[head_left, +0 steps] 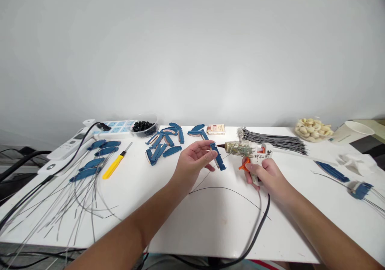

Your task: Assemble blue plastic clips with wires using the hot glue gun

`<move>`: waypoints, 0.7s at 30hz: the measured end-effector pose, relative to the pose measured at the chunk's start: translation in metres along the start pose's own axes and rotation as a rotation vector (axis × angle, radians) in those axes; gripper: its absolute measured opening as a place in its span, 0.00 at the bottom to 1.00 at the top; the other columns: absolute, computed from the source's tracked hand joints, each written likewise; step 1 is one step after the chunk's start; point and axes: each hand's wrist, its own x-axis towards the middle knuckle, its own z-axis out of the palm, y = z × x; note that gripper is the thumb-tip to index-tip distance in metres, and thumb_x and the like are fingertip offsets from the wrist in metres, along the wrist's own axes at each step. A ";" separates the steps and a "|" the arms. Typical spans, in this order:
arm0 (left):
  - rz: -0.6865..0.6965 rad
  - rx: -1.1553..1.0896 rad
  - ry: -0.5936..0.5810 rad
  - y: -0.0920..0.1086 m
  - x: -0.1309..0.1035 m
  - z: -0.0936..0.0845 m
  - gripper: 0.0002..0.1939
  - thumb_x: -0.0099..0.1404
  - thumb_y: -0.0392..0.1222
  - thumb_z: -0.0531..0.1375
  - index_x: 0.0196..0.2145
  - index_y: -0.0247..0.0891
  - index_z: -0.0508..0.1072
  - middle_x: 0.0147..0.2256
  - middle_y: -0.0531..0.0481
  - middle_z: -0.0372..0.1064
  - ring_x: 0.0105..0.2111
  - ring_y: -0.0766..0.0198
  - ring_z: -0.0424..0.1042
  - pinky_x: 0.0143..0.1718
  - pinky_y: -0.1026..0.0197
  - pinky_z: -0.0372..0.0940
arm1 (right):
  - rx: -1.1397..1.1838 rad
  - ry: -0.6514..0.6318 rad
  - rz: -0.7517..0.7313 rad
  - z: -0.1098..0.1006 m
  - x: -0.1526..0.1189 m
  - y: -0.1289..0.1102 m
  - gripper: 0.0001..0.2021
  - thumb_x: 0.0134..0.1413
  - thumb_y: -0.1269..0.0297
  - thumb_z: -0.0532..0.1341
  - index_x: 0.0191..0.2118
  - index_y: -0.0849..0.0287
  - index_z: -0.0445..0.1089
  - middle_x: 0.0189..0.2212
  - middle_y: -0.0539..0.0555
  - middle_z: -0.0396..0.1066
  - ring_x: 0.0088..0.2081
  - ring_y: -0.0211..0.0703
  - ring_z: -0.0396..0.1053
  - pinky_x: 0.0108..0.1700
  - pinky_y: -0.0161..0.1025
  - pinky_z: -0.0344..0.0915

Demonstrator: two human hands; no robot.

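Observation:
Near the middle of the table, my left hand (197,156) pinches a blue flat piece (220,160) by its upper end, between thumb and fingers. My right hand (266,172) is wrapped round the handle of a hot glue gun (240,148), fingers at its orange trigger (245,164). The gun's dark nozzle points left, and its tip is at or very close to the blue piece's upper part; whether they touch I cannot tell. A thin dark wire (224,188) curves over the table below both hands. The gun's black cord (259,232) runs down to the front edge.
Several blue pieces (172,151) lie at the back. To the left are a yellow screwdriver (113,167), wired blue pieces (92,164), a power strip (116,128) and a bowl of black parts (143,126). Rightward are a wire bundle (273,139), cashew-like pieces (313,128) and a paper cup (353,131).

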 end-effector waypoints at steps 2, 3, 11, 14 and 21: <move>0.000 0.001 0.000 0.000 0.000 0.000 0.23 0.56 0.44 0.77 0.48 0.36 0.81 0.32 0.52 0.71 0.31 0.66 0.71 0.25 0.65 0.76 | -0.006 0.000 0.004 0.001 0.000 0.000 0.14 0.63 0.55 0.61 0.34 0.61 0.74 0.20 0.51 0.71 0.18 0.37 0.62 0.21 0.35 0.58; -0.001 0.001 -0.001 0.000 -0.001 0.000 0.23 0.56 0.44 0.77 0.48 0.36 0.81 0.32 0.52 0.72 0.31 0.66 0.72 0.25 0.65 0.75 | -0.012 0.002 0.007 0.001 0.000 0.000 0.14 0.63 0.55 0.61 0.33 0.61 0.73 0.20 0.51 0.71 0.18 0.37 0.62 0.21 0.35 0.58; 0.004 -0.004 -0.027 0.001 -0.002 0.003 0.22 0.56 0.44 0.78 0.46 0.36 0.80 0.33 0.51 0.75 0.31 0.65 0.74 0.24 0.65 0.74 | -0.035 0.004 0.035 0.008 -0.003 -0.003 0.13 0.59 0.54 0.65 0.33 0.60 0.73 0.19 0.49 0.69 0.19 0.36 0.61 0.20 0.33 0.59; 0.008 -0.002 -0.028 0.000 -0.003 0.004 0.22 0.56 0.43 0.77 0.46 0.36 0.80 0.32 0.51 0.75 0.30 0.65 0.75 0.23 0.66 0.74 | -0.039 -0.004 0.042 0.009 -0.004 -0.005 0.14 0.59 0.54 0.65 0.30 0.60 0.73 0.19 0.50 0.69 0.19 0.36 0.61 0.21 0.34 0.59; 0.011 0.004 -0.005 0.001 -0.003 0.002 0.22 0.56 0.44 0.77 0.47 0.36 0.80 0.34 0.49 0.75 0.31 0.64 0.75 0.24 0.66 0.74 | -0.026 -0.001 0.044 0.007 -0.005 -0.007 0.13 0.59 0.55 0.64 0.29 0.60 0.74 0.19 0.51 0.70 0.18 0.36 0.61 0.21 0.35 0.59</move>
